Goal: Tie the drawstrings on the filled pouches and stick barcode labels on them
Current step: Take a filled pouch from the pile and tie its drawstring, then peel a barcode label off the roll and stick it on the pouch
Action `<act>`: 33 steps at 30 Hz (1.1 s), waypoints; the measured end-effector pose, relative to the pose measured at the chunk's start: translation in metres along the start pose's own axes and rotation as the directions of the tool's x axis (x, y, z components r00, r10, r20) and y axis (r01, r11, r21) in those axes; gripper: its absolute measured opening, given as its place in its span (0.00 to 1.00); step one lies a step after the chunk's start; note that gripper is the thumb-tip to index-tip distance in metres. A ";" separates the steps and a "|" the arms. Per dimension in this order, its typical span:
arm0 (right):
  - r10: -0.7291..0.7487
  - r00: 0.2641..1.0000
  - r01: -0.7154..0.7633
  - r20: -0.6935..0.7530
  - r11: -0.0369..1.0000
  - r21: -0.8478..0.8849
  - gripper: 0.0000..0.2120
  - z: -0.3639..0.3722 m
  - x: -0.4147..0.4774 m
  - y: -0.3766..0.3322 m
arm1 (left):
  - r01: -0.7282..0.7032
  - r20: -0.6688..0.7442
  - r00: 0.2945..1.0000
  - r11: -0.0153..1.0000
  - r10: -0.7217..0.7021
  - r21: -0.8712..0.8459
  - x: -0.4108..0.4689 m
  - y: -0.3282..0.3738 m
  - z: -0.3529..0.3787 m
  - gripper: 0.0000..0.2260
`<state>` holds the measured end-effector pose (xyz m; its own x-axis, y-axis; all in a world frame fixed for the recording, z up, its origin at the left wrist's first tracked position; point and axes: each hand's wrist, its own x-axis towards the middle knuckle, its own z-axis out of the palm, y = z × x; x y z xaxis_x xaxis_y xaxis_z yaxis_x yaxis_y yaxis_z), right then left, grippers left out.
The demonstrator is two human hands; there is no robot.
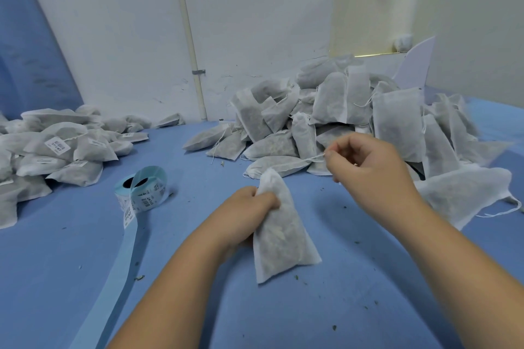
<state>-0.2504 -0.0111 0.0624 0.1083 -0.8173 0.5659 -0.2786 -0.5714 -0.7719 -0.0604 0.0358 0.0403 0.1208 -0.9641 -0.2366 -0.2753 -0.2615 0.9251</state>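
- Blue soft cloth covers the table (297,320) on my screen, and little dark crumbs lie here and there on it.
- The left hand (249,208) grips a white cloth pouch (283,241) stuffed with dark bits. Its fingers are curled round the bunched neck.
- The pouch is near the middle of my view, in front of the big heap. Its wide bottom points down toward me.
- The right hand (365,163) is higher up and off to the right, apart from the left one. Its thumb and finger pinch a thin white string (313,159), which looks tight.
- The string runs left toward the top of the held pouch. It may go instead to a pouch lying just behind it; I cannot tell for sure from here.
- A big heap of filled white pouches (354,110) with loose strings sits behind the right hand, piled against the white wall (113,37).
- A lower heap of pouches with barcode stickers (56,147) lies at the far left.
- A pale blue roll of barcode labels (143,188) stands on its edge between that left heap and the left hand.
- A long blue paper strip (114,269) trails from the roll toward me along the table.
- A cream pipe (188,37) runs up the wall.
- A white board (416,65) leans behind the big heap.
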 end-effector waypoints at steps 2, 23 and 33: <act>-0.065 0.996 0.064 0.058 0.998 0.013 0.09 0.007 -0.006 -0.006 | 0.000 -0.022 1.000 0.996 -0.002 -0.087 0.001 0.000 0.003 0.15; -0.263 0.882 0.396 0.392 0.864 -0.311 0.06 0.023 -0.018 0.000 | -0.132 -0.059 0.991 0.829 0.120 -0.543 -0.001 0.007 0.006 0.13; -0.275 0.899 0.328 0.342 0.939 -0.107 0.19 0.035 -0.024 -0.008 | -0.236 -0.138 0.971 0.839 0.193 -0.489 -0.008 0.024 -0.020 0.13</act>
<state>-0.2170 0.0103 0.0451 0.5004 -0.6028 0.6215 -0.3280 -0.7963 -0.5082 -0.0493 0.0383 0.0707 0.1958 -0.9806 -0.0103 0.2071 0.0311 0.9778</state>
